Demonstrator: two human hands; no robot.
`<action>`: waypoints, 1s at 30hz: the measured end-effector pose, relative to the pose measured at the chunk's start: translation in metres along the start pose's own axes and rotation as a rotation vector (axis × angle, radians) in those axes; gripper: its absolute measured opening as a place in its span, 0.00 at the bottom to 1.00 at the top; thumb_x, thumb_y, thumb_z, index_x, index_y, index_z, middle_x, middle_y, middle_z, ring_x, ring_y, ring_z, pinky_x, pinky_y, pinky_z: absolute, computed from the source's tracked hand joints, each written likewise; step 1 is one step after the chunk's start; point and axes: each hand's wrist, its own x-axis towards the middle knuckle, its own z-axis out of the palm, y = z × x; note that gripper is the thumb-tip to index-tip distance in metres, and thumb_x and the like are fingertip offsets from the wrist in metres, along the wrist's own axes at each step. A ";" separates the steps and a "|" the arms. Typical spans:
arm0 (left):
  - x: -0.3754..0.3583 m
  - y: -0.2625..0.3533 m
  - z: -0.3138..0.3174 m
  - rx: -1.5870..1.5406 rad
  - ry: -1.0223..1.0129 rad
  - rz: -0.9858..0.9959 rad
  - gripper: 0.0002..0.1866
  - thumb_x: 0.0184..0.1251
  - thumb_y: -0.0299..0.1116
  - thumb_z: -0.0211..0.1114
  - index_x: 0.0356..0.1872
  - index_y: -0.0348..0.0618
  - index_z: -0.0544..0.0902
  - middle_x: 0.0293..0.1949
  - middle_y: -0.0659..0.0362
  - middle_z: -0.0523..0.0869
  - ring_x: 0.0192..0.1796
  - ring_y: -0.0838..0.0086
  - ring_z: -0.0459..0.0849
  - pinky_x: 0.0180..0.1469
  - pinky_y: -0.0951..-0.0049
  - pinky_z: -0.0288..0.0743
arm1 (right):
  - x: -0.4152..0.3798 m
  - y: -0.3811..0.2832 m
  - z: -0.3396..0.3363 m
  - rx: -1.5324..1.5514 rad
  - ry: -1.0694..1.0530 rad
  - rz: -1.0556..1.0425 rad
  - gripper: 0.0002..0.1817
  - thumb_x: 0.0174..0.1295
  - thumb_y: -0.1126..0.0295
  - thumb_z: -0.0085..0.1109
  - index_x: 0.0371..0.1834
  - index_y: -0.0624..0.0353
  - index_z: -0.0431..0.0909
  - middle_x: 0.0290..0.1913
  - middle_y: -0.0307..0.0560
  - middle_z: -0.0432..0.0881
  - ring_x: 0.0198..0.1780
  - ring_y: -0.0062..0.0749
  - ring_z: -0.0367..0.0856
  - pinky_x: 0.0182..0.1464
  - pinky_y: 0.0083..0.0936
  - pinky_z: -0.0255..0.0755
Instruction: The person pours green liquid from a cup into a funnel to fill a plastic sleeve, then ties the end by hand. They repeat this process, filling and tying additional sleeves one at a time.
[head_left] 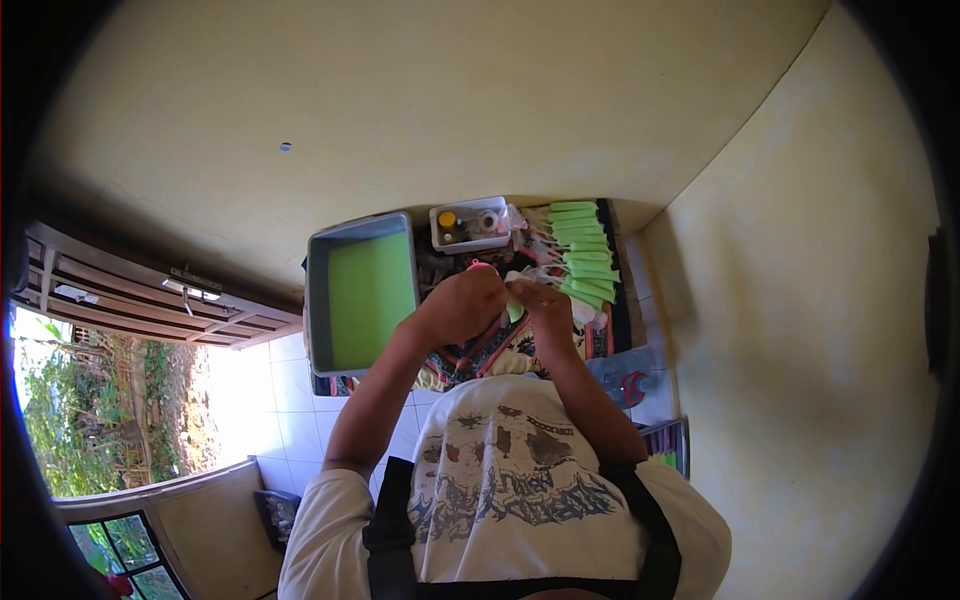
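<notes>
And here are both hands close together at the middle: the left hand (465, 308) is curled narrow, whatever it grips hidden from view, while the right hand (541, 302) pinches a small pale-green plastic bag (515, 308), its body showing just between them. It looks like the bag's top is being worked by the fingertips, a fiddly bit that calls for a firm pinch up there and light pressure on the soft body. Over at nine o'clock from the hands, a grey tub (312, 310) of green liquid (370, 300). At about eleven, a white basket (470, 243) with a yellow-capped bottle (447, 221). Filled green bags (588, 258) line up at two o'clock on the patterned cloth (512, 352), and a clear plastic bottle (622, 383) sits at four.
</notes>
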 end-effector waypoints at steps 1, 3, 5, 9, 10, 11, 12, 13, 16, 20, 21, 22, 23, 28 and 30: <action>0.001 0.001 0.000 0.010 -0.005 0.013 0.06 0.76 0.29 0.66 0.42 0.37 0.83 0.38 0.49 0.84 0.42 0.51 0.87 0.45 0.57 0.81 | 0.002 0.008 -0.003 0.027 -0.012 0.015 0.18 0.73 0.58 0.76 0.48 0.64 0.92 0.39 0.38 0.93 0.43 0.16 0.84 0.52 0.20 0.76; 0.001 0.007 -0.001 0.027 -0.014 0.031 0.06 0.75 0.29 0.66 0.42 0.37 0.82 0.38 0.49 0.83 0.43 0.50 0.87 0.45 0.56 0.81 | 0.005 0.012 -0.005 0.072 -0.032 0.062 0.17 0.73 0.58 0.77 0.50 0.64 0.91 0.42 0.38 0.93 0.44 0.16 0.84 0.52 0.19 0.75; 0.002 0.012 -0.004 0.005 -0.052 -0.023 0.05 0.74 0.28 0.66 0.42 0.36 0.82 0.37 0.49 0.81 0.43 0.49 0.86 0.45 0.55 0.80 | 0.009 0.008 -0.007 0.109 -0.044 0.120 0.18 0.73 0.58 0.76 0.53 0.63 0.90 0.44 0.39 0.93 0.46 0.16 0.84 0.52 0.19 0.75; 0.003 0.001 0.004 -0.056 -0.014 0.009 0.07 0.75 0.28 0.67 0.45 0.35 0.84 0.37 0.49 0.83 0.41 0.53 0.86 0.45 0.57 0.80 | 0.016 0.028 -0.023 0.012 -0.161 0.099 0.19 0.75 0.60 0.74 0.58 0.62 0.85 0.48 0.40 0.92 0.48 0.18 0.85 0.54 0.21 0.75; 0.004 0.000 0.006 -0.100 0.036 -0.066 0.08 0.77 0.30 0.67 0.47 0.35 0.84 0.38 0.51 0.84 0.41 0.57 0.87 0.44 0.59 0.80 | 0.016 0.036 -0.027 0.041 -0.157 0.058 0.19 0.76 0.60 0.73 0.59 0.61 0.84 0.49 0.40 0.91 0.49 0.19 0.85 0.54 0.22 0.75; 0.005 -0.001 0.007 -0.143 0.089 -0.141 0.08 0.78 0.31 0.66 0.48 0.36 0.85 0.39 0.53 0.86 0.41 0.61 0.87 0.43 0.62 0.80 | 0.017 0.043 -0.031 0.068 -0.154 0.016 0.19 0.77 0.60 0.72 0.60 0.61 0.83 0.50 0.40 0.91 0.50 0.19 0.85 0.54 0.22 0.76; 0.006 -0.002 0.007 -0.186 0.144 -0.217 0.09 0.80 0.32 0.66 0.50 0.36 0.86 0.39 0.55 0.87 0.40 0.66 0.87 0.43 0.65 0.80 | 0.014 0.036 -0.029 0.121 -0.123 -0.038 0.18 0.77 0.61 0.72 0.59 0.60 0.82 0.50 0.40 0.90 0.50 0.20 0.85 0.55 0.23 0.76; 0.007 0.003 0.004 -0.357 0.144 -0.374 0.10 0.82 0.33 0.65 0.51 0.37 0.87 0.40 0.57 0.88 0.41 0.70 0.87 0.43 0.67 0.80 | 0.009 0.023 -0.023 0.175 -0.091 -0.091 0.17 0.78 0.61 0.71 0.59 0.60 0.81 0.49 0.40 0.89 0.50 0.21 0.84 0.55 0.24 0.76; 0.013 0.011 0.000 -0.788 0.163 -0.715 0.13 0.87 0.38 0.62 0.50 0.40 0.89 0.43 0.64 0.90 0.44 0.80 0.85 0.44 0.73 0.80 | 0.001 0.019 -0.018 0.222 -0.103 -0.210 0.14 0.78 0.63 0.70 0.54 0.59 0.80 0.47 0.40 0.87 0.51 0.21 0.84 0.55 0.24 0.76; 0.016 0.012 0.009 -0.908 0.238 -0.804 0.16 0.88 0.42 0.60 0.44 0.42 0.89 0.44 0.64 0.90 0.46 0.78 0.84 0.47 0.70 0.80 | 0.007 0.031 -0.015 0.433 -0.202 -0.082 0.11 0.77 0.66 0.71 0.48 0.58 0.78 0.44 0.41 0.86 0.50 0.22 0.84 0.56 0.24 0.76; 0.018 0.015 0.010 -0.882 0.252 -0.817 0.16 0.87 0.42 0.60 0.44 0.41 0.89 0.43 0.61 0.91 0.46 0.76 0.85 0.47 0.69 0.81 | 0.009 0.030 -0.014 0.470 -0.127 -0.050 0.10 0.77 0.67 0.71 0.47 0.58 0.78 0.44 0.42 0.86 0.51 0.22 0.84 0.56 0.24 0.77; 0.020 0.019 0.010 -0.681 0.224 -0.734 0.15 0.86 0.41 0.62 0.45 0.39 0.88 0.42 0.59 0.90 0.45 0.73 0.86 0.47 0.66 0.81 | 0.011 0.028 -0.014 0.507 -0.054 -0.017 0.10 0.77 0.68 0.71 0.47 0.58 0.77 0.45 0.43 0.87 0.51 0.22 0.85 0.57 0.24 0.77; 0.021 0.025 0.011 -0.483 0.197 -0.650 0.14 0.85 0.39 0.63 0.45 0.37 0.87 0.41 0.57 0.90 0.44 0.70 0.87 0.46 0.63 0.81 | 0.012 0.026 -0.012 0.542 0.018 0.017 0.10 0.77 0.70 0.71 0.46 0.58 0.77 0.45 0.43 0.87 0.51 0.22 0.85 0.57 0.25 0.77; 0.032 0.055 0.003 0.124 0.237 -0.173 0.07 0.75 0.29 0.66 0.43 0.34 0.82 0.40 0.47 0.86 0.45 0.47 0.86 0.50 0.49 0.80 | 0.028 0.008 0.002 0.080 0.228 -0.471 0.10 0.75 0.73 0.72 0.44 0.59 0.77 0.51 0.50 0.90 0.53 0.30 0.89 0.60 0.31 0.79; 0.038 0.065 -0.009 0.163 0.232 -0.049 0.04 0.72 0.25 0.66 0.41 0.34 0.82 0.40 0.45 0.85 0.47 0.42 0.84 0.51 0.47 0.79 | 0.034 0.008 0.001 0.002 0.198 -0.627 0.09 0.74 0.74 0.72 0.44 0.60 0.77 0.54 0.53 0.90 0.54 0.34 0.89 0.61 0.33 0.80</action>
